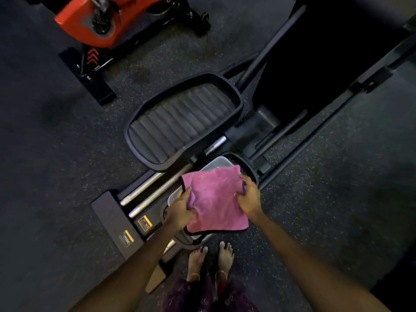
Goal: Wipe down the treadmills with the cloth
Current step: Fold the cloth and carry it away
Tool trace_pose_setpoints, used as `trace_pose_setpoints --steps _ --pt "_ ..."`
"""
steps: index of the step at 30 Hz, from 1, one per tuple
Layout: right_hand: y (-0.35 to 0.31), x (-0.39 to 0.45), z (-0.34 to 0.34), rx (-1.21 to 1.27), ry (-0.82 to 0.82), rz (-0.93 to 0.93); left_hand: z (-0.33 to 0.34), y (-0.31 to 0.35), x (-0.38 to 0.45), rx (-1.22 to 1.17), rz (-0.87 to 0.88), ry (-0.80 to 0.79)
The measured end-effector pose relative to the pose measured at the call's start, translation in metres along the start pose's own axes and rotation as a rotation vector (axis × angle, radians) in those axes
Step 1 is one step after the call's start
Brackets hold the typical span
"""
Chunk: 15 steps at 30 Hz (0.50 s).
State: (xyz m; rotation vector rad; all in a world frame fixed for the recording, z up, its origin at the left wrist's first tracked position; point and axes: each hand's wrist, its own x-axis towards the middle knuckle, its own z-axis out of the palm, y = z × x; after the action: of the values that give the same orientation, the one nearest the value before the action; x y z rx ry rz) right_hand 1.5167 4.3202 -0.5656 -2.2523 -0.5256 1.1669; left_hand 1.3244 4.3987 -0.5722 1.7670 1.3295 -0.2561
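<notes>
A pink cloth [215, 199] with a dark hem is spread out between my two hands, above the near foot pedal of a black exercise machine. My left hand [180, 208] grips the cloth's left side, fingers curled into the fabric. My right hand [248, 197] pinches its right edge. Under the cloth sits a clear plastic tub [216, 164], mostly hidden. The machine's other ribbed foot pedal [182, 120] lies just beyond, with silver rails [155, 188] running to a black end bar [112, 219].
An orange and black exercise bike [101, 23] stands at the top left on the speckled rubber floor [56, 154]. A large black machine body [337, 52] fills the top right. My bare feet [211, 260] stand right behind the machine.
</notes>
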Motion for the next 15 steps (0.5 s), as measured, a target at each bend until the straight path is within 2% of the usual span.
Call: trace_pose_setpoints --steps 5,11,15 --pt "0.01 0.021 0.024 -0.09 0.022 -0.07 0.014 -0.01 0.025 -0.019 -0.024 -0.096" --pt "0.017 0.047 0.038 -0.313 -0.132 -0.165 0.036 -0.023 0.039 0.001 -0.051 -0.174" --pt "0.031 0.067 0.046 -0.475 -0.194 -0.237 0.048 -0.033 0.048 0.109 -0.063 -0.237"
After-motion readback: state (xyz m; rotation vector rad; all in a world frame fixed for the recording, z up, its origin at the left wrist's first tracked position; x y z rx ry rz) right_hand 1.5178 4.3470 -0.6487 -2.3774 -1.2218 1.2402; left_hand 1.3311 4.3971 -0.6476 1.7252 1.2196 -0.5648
